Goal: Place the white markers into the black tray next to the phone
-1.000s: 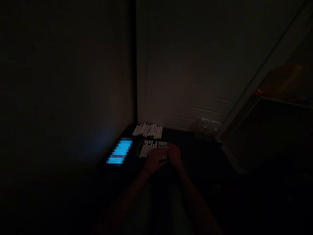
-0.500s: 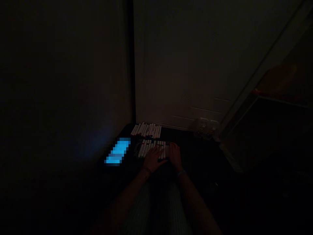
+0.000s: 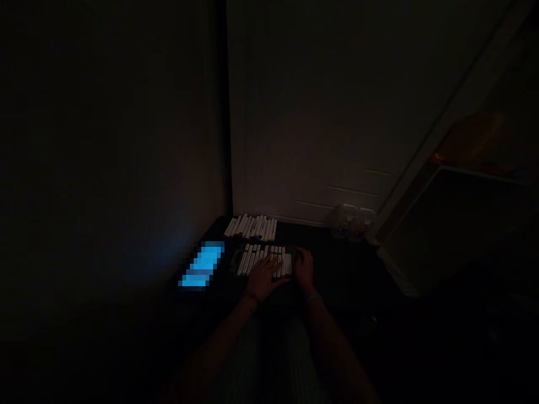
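A row of white markers [image 3: 254, 258] with coloured ends lies side by side on a dark tray or case on the tabletop. My left hand [image 3: 264, 273] lies over the lower right part of this row, fingers stretched out and resting on the markers. Just right of the row, my right hand [image 3: 304, 269] is at the tray's right edge, fingers slightly bent and apart from the markers. Between the hands a pale white patch [image 3: 288, 264] shows; its kind is too dim to tell. Behind, a second group of white markers [image 3: 252, 227] lies near the wall.
A glowing blue, blurred screen [image 3: 202, 265] lies at the left of the dark table [image 3: 345, 275]. Two clear plastic packages [image 3: 355, 223] stand against the wall at the back right. Walls close in the left and back; the room is very dark.
My right hand has shifted slightly right, off the end of the marker row, uncovering the pale patch. My left hand stays over the markers. The view has tilted a little.
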A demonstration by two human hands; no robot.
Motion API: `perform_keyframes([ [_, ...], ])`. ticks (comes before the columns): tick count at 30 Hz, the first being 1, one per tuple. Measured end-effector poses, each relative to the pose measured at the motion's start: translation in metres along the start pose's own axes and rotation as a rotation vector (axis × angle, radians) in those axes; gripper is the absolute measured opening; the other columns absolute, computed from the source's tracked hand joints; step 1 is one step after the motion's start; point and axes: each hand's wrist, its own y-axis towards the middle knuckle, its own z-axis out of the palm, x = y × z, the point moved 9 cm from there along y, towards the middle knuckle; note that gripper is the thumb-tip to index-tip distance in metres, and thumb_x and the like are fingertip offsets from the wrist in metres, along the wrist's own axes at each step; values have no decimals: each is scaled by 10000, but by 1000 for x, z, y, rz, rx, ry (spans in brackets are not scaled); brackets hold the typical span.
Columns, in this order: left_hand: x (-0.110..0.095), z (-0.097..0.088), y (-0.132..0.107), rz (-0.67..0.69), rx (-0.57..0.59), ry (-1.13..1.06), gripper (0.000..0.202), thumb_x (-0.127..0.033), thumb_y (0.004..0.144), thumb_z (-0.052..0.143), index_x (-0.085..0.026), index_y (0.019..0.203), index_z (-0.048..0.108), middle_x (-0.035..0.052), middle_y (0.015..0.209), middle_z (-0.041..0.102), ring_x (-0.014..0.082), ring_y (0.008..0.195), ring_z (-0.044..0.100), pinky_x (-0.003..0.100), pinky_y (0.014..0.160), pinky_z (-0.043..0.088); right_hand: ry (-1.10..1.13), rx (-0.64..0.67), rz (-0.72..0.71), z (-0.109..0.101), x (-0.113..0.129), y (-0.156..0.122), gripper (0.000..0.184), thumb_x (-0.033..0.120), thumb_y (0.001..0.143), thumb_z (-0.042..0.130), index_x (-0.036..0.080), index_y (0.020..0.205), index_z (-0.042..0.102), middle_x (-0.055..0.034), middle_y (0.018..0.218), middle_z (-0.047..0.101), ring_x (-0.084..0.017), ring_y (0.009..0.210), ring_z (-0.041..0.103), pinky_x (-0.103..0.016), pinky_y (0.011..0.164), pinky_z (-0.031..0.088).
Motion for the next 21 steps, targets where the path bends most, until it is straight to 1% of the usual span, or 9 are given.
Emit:
perform_keyframes([
  [3,-7,-4,-1,50,2,4,426,-473,755,535,-252,1119,557,54,1232,528,243,1196,398,440,982,321,34,-22,8,0,-5,1,434,94,718,306,148,1076,544,-88,1071,556,-166,1023,477,-312,906,337],
  [5,-10,-12,-1,76,-6,-1,400,-454,770,519,-275,1126,549,35,1248,515,236,1196,397,437,982,321,32,-25,20,1,-8,1,427,96,717,304,145,1063,549,-90,1049,565,-167,1001,493,-306,889,353],
  [7,-8,-23,-1,77,-21,-1,403,-443,784,500,-284,1154,526,25,1265,499,225,1204,388,426,991,316,13,-20,27,3,-9,1,411,106,732,301,146,1055,552,-89,1032,572,-167,982,504,-296,872,365],
  [10,5,-35,-5,61,-14,37,471,-448,789,486,-269,1224,462,37,1311,448,225,1231,357,418,1010,300,-21,-6,36,5,-8,2,390,125,756,293,151,1041,558,-85,1015,577,-168,962,512,-286,852,371],
  [13,27,-40,-12,7,-11,110,552,-454,801,459,-231,1297,367,63,1380,349,244,1280,276,438,1029,271,-42,-14,54,3,-7,1,366,148,770,296,153,1019,564,-85,1012,575,-174,956,508,-287,845,365],
  [15,40,-39,-17,-40,-24,156,572,-457,813,434,-197,1314,341,81,1394,320,250,1295,241,442,1041,252,-52,-17,54,2,-6,1,352,165,777,305,151,1015,565,-87,1012,574,-180,958,502,-295,852,353],
  [17,48,-35,-21,-62,-24,185,567,-457,822,414,-183,1314,344,89,1386,333,250,1294,246,440,1046,246,-64,-11,53,2,-5,1,340,178,782,313,152,1003,569,-89,1001,577,-187,951,502,-301,852,345],
  [21,53,-25,-23,-57,-13,190,524,-457,824,411,-204,1282,398,80,1349,397,240,1264,315,420,1031,285,-92,-18,96,1,-7,-1,307,202,784,335,156,961,582,-94,961,585,-200,926,504,-298,826,346],
])
